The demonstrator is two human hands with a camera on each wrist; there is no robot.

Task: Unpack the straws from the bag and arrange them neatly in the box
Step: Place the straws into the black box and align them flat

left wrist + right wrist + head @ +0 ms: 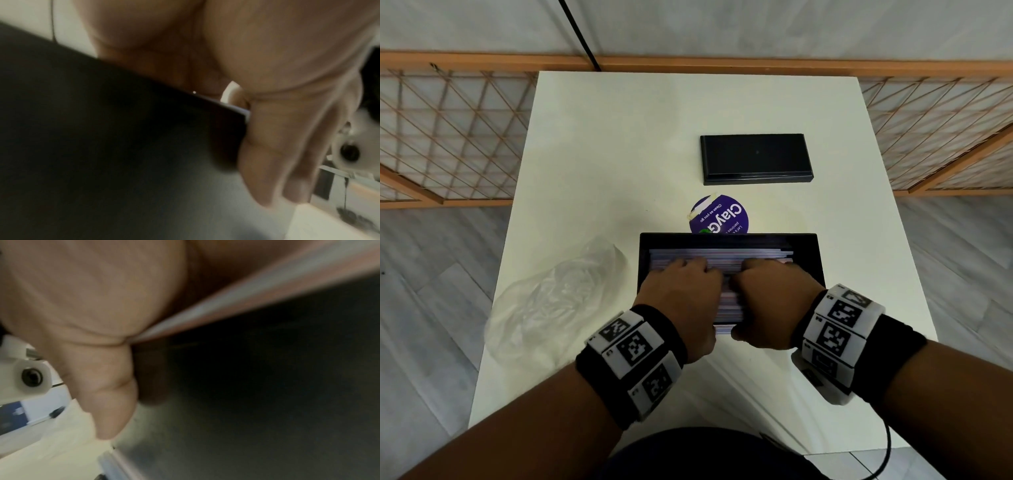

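Left hand and right hand, fingers curled, gripping straws in box

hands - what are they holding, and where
Both the left hand and right hand grip the straws mid-length, over the box.

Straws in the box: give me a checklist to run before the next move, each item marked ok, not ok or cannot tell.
1. Straws out of the plastic bag: ok, the bag lies flat left of the box.
2. Straws lying parallel along the black box: ok at the far side; under the hands, cannot tell.
3. Straw ends level: not ok, some stick out past the near edge between the thumbs.
4. Left hand and right hand grip: both rest on the stack; whether the fingers curl round it, cannot tell.
5. Lid within reach: ok, it lies beyond the round sticker.
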